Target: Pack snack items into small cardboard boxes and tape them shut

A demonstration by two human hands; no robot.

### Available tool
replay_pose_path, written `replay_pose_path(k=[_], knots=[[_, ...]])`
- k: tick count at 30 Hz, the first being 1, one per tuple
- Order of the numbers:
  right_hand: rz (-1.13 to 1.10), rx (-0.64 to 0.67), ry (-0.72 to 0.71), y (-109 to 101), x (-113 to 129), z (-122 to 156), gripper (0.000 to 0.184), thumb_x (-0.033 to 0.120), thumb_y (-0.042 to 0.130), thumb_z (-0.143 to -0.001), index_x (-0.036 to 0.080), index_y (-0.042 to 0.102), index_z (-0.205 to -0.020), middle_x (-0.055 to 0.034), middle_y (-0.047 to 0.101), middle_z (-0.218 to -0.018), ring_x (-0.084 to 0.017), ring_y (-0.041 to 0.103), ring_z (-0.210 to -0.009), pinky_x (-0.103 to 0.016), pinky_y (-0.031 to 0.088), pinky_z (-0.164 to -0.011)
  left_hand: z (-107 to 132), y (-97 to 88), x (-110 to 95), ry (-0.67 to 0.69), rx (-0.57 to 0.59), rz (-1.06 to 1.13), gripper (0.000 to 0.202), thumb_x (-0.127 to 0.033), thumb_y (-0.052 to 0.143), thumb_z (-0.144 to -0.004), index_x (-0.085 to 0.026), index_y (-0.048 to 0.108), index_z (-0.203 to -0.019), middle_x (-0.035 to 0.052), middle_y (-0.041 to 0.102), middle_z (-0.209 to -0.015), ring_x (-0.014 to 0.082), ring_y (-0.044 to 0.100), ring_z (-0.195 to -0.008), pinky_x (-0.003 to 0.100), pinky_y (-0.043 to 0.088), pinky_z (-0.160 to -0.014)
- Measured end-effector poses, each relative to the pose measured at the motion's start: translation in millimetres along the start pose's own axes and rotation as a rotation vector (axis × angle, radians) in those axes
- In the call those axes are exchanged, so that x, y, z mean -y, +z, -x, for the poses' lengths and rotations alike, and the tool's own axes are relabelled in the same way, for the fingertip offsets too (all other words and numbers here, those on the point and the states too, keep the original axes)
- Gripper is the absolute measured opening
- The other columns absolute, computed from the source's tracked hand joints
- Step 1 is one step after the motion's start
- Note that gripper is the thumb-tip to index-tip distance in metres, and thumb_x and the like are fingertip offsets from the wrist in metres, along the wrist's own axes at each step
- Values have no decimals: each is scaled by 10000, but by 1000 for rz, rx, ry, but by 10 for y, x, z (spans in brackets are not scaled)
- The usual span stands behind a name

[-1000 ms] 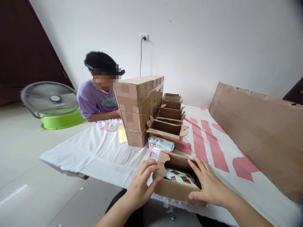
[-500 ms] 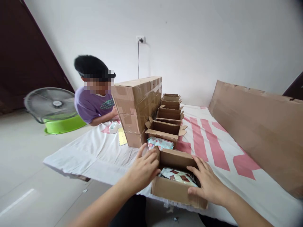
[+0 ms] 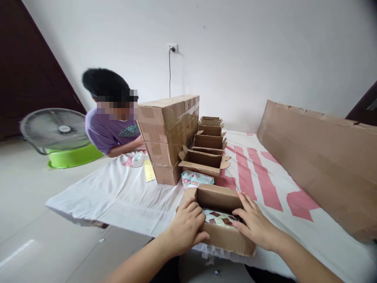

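Since the earlier frames the left hand [image 3: 188, 226] has been brought in from the outer left end of the small open brown cardboard box [image 3: 226, 240]. The side flap that stood out there is no longer seen sticking out and appears to be pressed inward under the fingers. The left hand is now closed over the box's near-left corner, with the fingers curled over the wall and the thumb laid along the front. The right hand [image 3: 255, 225] has been kept at the right end, where the fingers are spread over the rim and the thumb is set against the front wall, so the box is gripped from both ends. The box is held at the near edge of the white cloth with pink stripes [image 3: 123, 192], and a white packet with brown squares [image 3: 219, 217] is seen lying inside it. Just beyond it a pastel patterned packet [image 3: 196, 179] is left on the cloth, in front of a row of open cardboard boxes [image 3: 206, 160] and beside a stack of taped brown cartons [image 3: 167, 133]. At the far side, a person in a purple shirt [image 3: 108, 131] is seated.
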State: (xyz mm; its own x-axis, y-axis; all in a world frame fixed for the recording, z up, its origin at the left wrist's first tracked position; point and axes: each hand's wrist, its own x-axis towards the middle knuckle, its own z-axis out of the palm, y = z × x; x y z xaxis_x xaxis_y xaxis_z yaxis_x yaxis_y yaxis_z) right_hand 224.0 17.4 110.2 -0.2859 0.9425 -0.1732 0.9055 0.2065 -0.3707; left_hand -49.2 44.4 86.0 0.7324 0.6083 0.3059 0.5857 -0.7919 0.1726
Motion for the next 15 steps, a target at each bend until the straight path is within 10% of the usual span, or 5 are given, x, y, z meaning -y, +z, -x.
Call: replay_pose_path(k=[7,15], knots=[[115,131,-3,-176,39,-161,516,367,761,-675,250,655,-1166,-54,96,-1628,-369,129,-1467,-472,229,-1159,41,38,-39,-74,-19,-3,421,-581,613,-811,-183,563,-938,80,584,-973,279,513,-952,519,375,-1006],[337,140,1,-198,191,-230,293,323,673,-704,176,730,-951,-108,212,-1599,-426,328,-1384,-520,374,-1055,39,30,-55,-95,-27,29,513,-640,627,-765,-179,568,-984,83,590,-981,293,523,-975,549,342,-1038]])
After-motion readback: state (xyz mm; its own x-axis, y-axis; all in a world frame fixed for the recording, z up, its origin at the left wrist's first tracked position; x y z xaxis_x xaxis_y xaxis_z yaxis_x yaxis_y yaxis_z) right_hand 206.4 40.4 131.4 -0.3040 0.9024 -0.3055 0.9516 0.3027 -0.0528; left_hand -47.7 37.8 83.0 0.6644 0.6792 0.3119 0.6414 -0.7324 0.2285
